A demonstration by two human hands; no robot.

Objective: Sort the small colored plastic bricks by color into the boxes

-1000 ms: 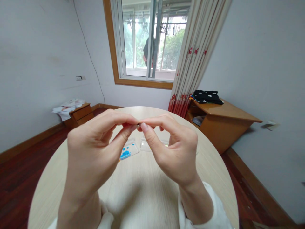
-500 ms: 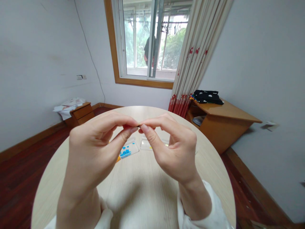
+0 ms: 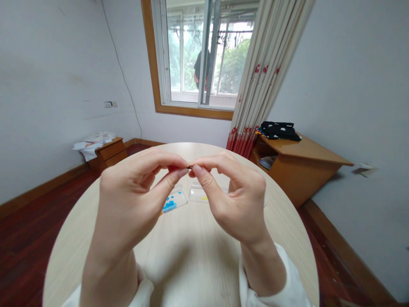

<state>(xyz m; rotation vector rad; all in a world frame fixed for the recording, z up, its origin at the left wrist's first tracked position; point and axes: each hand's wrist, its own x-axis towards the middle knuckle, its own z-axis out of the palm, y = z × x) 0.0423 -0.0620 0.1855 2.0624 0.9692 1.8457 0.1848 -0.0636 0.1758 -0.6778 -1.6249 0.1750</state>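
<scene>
Pinching a small dark piece (image 3: 190, 167) between thumb and forefinger, the left hand (image 3: 136, 192) meets the right hand (image 3: 238, 194) near the centre of the frame. The right hand grips the same piece from its own side, thumb and forefinger closed on it — most of it is hidden by the fingertips, so its shape cannot be told. Both hands are raised above a round, pale desk (image 3: 188, 256), with white sleeves at the wrists along the bottom of the frame.

Just below the pinch, beyond the hands, a clear tray (image 3: 182, 200) holds blue pieces (image 3: 169, 206), its left part covered by the left hand. Beside it, to the right, a second clear tray (image 3: 195, 195) shows a few yellow bits (image 3: 205, 198) — the right thumb hides part of it.

Farther out, papers (image 3: 96, 140) lie on a low cabinet (image 3: 111, 152) at middle left, and folded black cloth (image 3: 279, 130) rests on brown furniture (image 3: 306, 166) at middle right. A window (image 3: 188, 64) fills the upper centre, beside a curtain (image 3: 271, 55).
</scene>
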